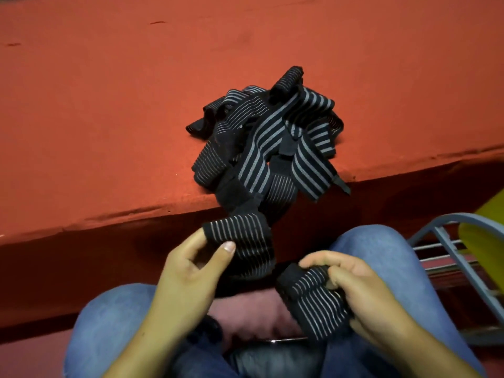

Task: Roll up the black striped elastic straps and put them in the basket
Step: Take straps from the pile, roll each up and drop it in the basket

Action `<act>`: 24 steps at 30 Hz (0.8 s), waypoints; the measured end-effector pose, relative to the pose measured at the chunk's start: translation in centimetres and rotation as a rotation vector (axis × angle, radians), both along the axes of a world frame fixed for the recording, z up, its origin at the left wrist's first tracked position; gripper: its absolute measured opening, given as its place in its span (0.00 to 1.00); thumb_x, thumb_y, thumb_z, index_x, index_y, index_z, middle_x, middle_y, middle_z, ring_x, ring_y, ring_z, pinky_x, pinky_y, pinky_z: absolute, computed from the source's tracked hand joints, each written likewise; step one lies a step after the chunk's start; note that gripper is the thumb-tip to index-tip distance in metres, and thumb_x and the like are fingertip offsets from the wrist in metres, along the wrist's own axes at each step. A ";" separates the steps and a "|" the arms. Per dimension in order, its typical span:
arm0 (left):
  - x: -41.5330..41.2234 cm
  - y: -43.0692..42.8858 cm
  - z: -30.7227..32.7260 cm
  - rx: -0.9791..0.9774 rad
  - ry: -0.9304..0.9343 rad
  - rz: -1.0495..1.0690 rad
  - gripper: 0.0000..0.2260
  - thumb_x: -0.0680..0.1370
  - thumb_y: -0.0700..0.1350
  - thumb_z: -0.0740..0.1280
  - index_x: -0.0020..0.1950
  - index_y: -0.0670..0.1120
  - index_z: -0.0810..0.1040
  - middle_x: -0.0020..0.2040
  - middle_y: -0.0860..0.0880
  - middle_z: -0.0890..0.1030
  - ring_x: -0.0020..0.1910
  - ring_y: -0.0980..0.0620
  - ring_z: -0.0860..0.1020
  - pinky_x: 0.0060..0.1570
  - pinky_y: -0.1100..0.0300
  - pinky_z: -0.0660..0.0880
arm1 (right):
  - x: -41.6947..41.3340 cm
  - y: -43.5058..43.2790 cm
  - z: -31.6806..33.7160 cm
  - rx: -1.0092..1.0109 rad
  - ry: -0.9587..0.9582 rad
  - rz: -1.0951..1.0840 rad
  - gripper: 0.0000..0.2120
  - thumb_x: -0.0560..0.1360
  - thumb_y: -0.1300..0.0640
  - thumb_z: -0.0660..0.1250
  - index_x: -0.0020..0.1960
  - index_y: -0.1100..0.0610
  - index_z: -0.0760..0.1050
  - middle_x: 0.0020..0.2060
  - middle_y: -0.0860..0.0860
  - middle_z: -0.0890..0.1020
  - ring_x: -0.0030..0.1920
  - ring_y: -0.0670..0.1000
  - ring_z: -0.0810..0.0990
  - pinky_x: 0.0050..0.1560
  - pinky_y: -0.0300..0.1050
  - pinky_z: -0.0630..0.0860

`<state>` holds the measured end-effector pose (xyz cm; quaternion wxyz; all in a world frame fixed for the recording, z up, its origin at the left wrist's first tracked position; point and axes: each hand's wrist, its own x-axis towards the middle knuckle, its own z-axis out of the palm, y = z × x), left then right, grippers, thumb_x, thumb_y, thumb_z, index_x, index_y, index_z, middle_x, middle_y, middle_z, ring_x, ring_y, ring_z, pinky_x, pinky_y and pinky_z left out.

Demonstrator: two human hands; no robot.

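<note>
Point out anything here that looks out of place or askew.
The pile of black striped elastic straps lies tangled at the front edge of the red table, and several ends hang over it, so some could slide off. The left hand and right hand hold one strap, partly rolled, trailing from that pile.

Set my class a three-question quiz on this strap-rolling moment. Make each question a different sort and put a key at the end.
1. True or false: the left hand pinches the strap between thumb and fingers.
2. The pile of straps lies mostly on: A the red surface; B the person's lap; C the floor.
3. Which hand grips the strap's bunched lower end?
Key: 1 true; 2 A; 3 the right hand.
</note>
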<state>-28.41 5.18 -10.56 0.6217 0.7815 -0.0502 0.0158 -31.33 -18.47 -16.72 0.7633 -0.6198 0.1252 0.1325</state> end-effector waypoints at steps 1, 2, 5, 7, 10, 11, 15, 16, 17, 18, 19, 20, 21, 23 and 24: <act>0.3 -0.1 -0.4 0.030 -0.022 -0.047 0.12 0.80 0.33 0.69 0.56 0.49 0.85 0.53 0.53 0.87 0.54 0.59 0.84 0.54 0.68 0.78 | 0.3 0.1 0.5 -0.003 -0.023 0.000 0.23 0.60 0.62 0.59 0.47 0.54 0.88 0.42 0.64 0.82 0.43 0.58 0.73 0.39 0.47 0.68; 0.6 -0.1 -0.9 0.069 -0.054 -0.092 0.12 0.80 0.34 0.70 0.56 0.50 0.85 0.55 0.53 0.86 0.57 0.58 0.83 0.56 0.67 0.77 | 0.6 0.3 0.7 -0.007 -0.038 0.001 0.23 0.62 0.61 0.60 0.49 0.53 0.89 0.43 0.65 0.83 0.45 0.59 0.75 0.41 0.49 0.69; 1.3 0.0 -2.5 0.187 -0.144 -0.201 0.11 0.78 0.38 0.69 0.57 0.49 0.85 0.59 0.52 0.83 0.62 0.52 0.80 0.60 0.65 0.74 | 1.5 1.2 1.2 -0.005 -0.066 -0.023 0.15 0.70 0.56 0.68 0.53 0.50 0.89 0.51 0.63 0.87 0.52 0.62 0.84 0.55 0.55 0.76; 1.6 0.2 -3.4 0.260 -0.199 -0.249 0.11 0.77 0.38 0.70 0.57 0.49 0.86 0.60 0.53 0.81 0.63 0.50 0.80 0.62 0.63 0.73 | 2.1 1.9 1.4 -0.018 -0.078 0.002 0.11 0.78 0.49 0.73 0.54 0.53 0.88 0.51 0.62 0.88 0.53 0.61 0.86 0.58 0.57 0.77; 2.1 0.6 -3.8 0.328 -0.289 -0.338 0.11 0.77 0.36 0.71 0.56 0.48 0.86 0.61 0.54 0.80 0.63 0.52 0.79 0.62 0.63 0.72 | 2.7 3.1 1.6 -0.046 -0.089 0.000 0.18 0.74 0.43 0.70 0.49 0.58 0.88 0.45 0.57 0.88 0.46 0.51 0.84 0.49 0.47 0.77; 2.5 0.9 -3.6 0.339 -0.313 -0.371 0.12 0.77 0.35 0.71 0.55 0.48 0.86 0.61 0.54 0.79 0.63 0.52 0.79 0.62 0.64 0.72 | 3.0 3.4 1.7 -0.046 -0.096 -0.012 0.19 0.73 0.43 0.72 0.46 0.59 0.87 0.42 0.56 0.87 0.44 0.50 0.83 0.47 0.46 0.77; 5.0 2.0 -2.5 0.308 -0.298 -0.409 0.11 0.74 0.38 0.68 0.53 0.49 0.84 0.59 0.56 0.78 0.63 0.50 0.78 0.63 0.63 0.72 | 3.8 3.7 1.3 0.030 -0.077 -0.074 0.28 0.68 0.44 0.79 0.45 0.70 0.78 0.41 0.66 0.80 0.45 0.58 0.78 0.48 0.53 0.71; 5.8 2.0 -2.2 0.264 -0.272 -0.364 0.13 0.72 0.38 0.67 0.53 0.49 0.84 0.58 0.55 0.79 0.63 0.50 0.79 0.62 0.63 0.74 | 4.0 3.5 1.4 0.087 -0.043 -0.107 0.25 0.67 0.47 0.76 0.47 0.70 0.80 0.44 0.68 0.81 0.47 0.60 0.79 0.49 0.53 0.72; 6.6 1.8 -2.0 0.196 -0.246 -0.301 0.15 0.71 0.36 0.66 0.52 0.50 0.84 0.57 0.54 0.80 0.62 0.50 0.79 0.61 0.63 0.75 | 4.1 3.2 1.5 0.133 -0.004 -0.137 0.20 0.66 0.50 0.73 0.48 0.67 0.82 0.45 0.68 0.82 0.49 0.61 0.79 0.49 0.54 0.72; 7.4 1.6 -2.0 0.114 -0.219 -0.228 0.16 0.70 0.33 0.66 0.51 0.50 0.83 0.55 0.53 0.81 0.60 0.53 0.80 0.59 0.64 0.75 | 4.1 2.8 1.5 0.159 0.023 -0.161 0.17 0.64 0.52 0.71 0.48 0.63 0.83 0.46 0.66 0.81 0.49 0.62 0.78 0.49 0.54 0.72; 8.0 1.3 -2.0 0.027 -0.185 -0.162 0.16 0.69 0.33 0.66 0.51 0.50 0.83 0.53 0.53 0.83 0.57 0.56 0.81 0.56 0.66 0.75 | 4.2 2.4 1.6 0.165 0.034 -0.177 0.16 0.63 0.52 0.71 0.47 0.60 0.84 0.46 0.65 0.80 0.49 0.61 0.77 0.47 0.54 0.72; 8.5 0.9 -2.1 -0.061 -0.148 -0.109 0.15 0.70 0.33 0.67 0.51 0.49 0.82 0.51 0.54 0.83 0.52 0.60 0.81 0.54 0.67 0.75 | 4.0 2.2 1.7 0.165 0.035 -0.186 0.15 0.63 0.53 0.70 0.46 0.59 0.84 0.46 0.64 0.79 0.48 0.61 0.77 0.46 0.53 0.73; 8.8 0.6 -2.2 -0.142 -0.116 -0.081 0.14 0.71 0.32 0.69 0.52 0.47 0.81 0.47 0.56 0.83 0.48 0.61 0.80 0.51 0.69 0.75 | 4.0 2.0 1.9 0.156 0.022 -0.180 0.11 0.66 0.55 0.68 0.44 0.58 0.85 0.45 0.63 0.80 0.47 0.60 0.77 0.45 0.52 0.74; 9.0 0.5 -2.7 -0.220 -0.065 -0.076 0.14 0.73 0.27 0.71 0.52 0.44 0.81 0.42 0.57 0.82 0.42 0.63 0.78 0.45 0.71 0.74 | 3.8 1.7 2.4 0.137 -0.007 -0.179 0.14 0.75 0.63 0.61 0.41 0.57 0.86 0.43 0.63 0.81 0.44 0.59 0.78 0.42 0.50 0.74; 9.2 0.7 -3.1 -0.213 -0.049 -0.091 0.16 0.73 0.25 0.71 0.52 0.44 0.82 0.41 0.58 0.81 0.41 0.64 0.77 0.43 0.72 0.74 | 3.6 1.6 2.7 0.118 -0.022 -0.190 0.16 0.76 0.65 0.60 0.40 0.57 0.87 0.41 0.62 0.81 0.42 0.58 0.78 0.41 0.50 0.74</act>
